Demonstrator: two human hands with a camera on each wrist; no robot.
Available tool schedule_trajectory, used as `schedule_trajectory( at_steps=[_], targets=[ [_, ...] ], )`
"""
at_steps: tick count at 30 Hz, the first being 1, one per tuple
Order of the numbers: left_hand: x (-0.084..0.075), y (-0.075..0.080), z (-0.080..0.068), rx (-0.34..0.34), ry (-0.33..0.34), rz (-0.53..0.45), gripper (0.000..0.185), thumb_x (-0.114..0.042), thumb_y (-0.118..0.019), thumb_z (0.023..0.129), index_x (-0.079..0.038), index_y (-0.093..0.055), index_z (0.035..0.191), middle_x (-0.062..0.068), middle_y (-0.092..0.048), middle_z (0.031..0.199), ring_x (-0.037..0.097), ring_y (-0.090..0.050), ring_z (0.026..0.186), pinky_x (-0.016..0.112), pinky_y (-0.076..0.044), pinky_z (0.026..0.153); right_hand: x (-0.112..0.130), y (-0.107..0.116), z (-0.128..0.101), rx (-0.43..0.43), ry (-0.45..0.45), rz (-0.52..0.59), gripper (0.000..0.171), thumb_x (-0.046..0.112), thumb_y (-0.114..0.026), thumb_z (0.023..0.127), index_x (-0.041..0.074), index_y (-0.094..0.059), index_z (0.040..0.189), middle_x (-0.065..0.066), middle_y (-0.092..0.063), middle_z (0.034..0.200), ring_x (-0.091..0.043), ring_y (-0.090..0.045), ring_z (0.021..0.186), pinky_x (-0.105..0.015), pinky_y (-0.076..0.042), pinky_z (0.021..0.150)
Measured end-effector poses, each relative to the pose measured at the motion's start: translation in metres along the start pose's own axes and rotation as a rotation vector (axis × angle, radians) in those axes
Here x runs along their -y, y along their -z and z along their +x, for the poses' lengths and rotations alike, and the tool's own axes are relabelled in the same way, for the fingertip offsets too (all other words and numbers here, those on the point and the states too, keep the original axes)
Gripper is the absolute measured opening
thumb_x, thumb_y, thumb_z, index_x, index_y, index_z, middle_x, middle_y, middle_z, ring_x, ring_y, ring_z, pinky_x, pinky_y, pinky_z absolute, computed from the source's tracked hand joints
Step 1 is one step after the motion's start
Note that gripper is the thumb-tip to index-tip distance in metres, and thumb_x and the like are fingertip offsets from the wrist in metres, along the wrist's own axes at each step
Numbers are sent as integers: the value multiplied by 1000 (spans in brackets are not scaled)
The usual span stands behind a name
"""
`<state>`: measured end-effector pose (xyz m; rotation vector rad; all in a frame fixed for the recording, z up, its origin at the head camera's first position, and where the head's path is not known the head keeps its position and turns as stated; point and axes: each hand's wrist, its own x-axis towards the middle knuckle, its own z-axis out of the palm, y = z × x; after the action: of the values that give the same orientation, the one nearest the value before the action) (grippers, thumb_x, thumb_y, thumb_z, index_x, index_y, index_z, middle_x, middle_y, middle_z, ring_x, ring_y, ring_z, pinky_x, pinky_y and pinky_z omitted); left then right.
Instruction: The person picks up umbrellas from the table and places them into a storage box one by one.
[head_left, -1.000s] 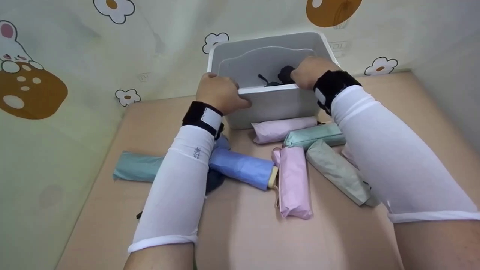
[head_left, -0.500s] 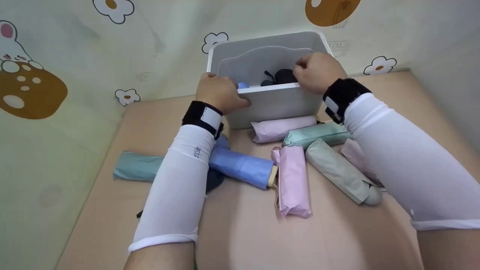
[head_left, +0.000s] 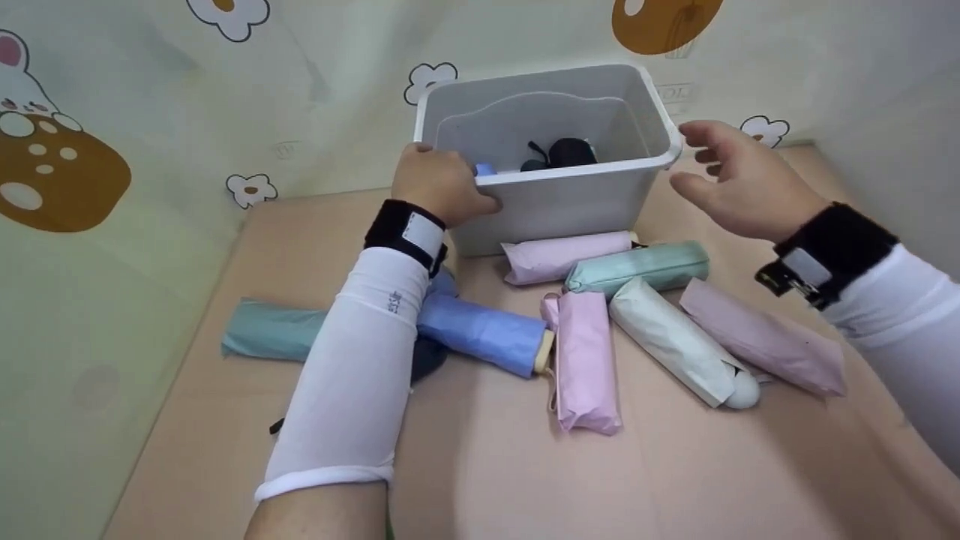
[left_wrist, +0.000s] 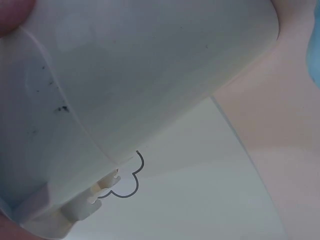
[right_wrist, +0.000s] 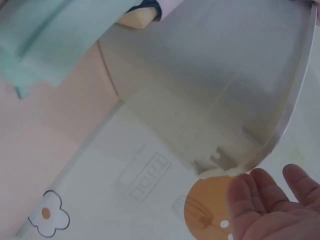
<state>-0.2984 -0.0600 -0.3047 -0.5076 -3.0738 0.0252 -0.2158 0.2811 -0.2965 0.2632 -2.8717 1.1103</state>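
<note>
Your left hand (head_left: 437, 186) grips the front left corner of the grey bin (head_left: 566, 206), thumb against the outer front wall; that grasp looks like what steadies the bin, so favour a firm, even pressure on the rim and avoid pulling the corner towards you. Your right hand (head_left: 750, 180) is released, fingers loosely bent and holding nothing, just beside the bin's right corner; whether a fingertip brushes the rim is not clear. Inside the bin, to the right of your left fingers, lie a blue piece (head_left: 485, 170), close to them, and a black bundle (head_left: 573, 152), farther off. Lower than your fingers, the lilac umbrella (head_left: 568, 256) lies close before the bin's base, with the mint umbrella (head_left: 641, 268) just in front of its right end. Sliding the bin forward would probably nudge the lilac one, so move your right fingers well over the rim, never against it.
</note>
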Motion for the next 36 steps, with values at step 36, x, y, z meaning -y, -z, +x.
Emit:
schedule_trajectory(
  at_steps=[36],
  targets=[
    [-1,1,-1,15,-3,3,45,-59,-66,85,-15,-70,79,1,-69,73,24,-69,92,51,-29,126,-78,-25,-94,586,-114,-379,73,26,-76,87,14,-45,152,-5,-68,122,-24,-64,103,-50,-52,93]
  ],
)
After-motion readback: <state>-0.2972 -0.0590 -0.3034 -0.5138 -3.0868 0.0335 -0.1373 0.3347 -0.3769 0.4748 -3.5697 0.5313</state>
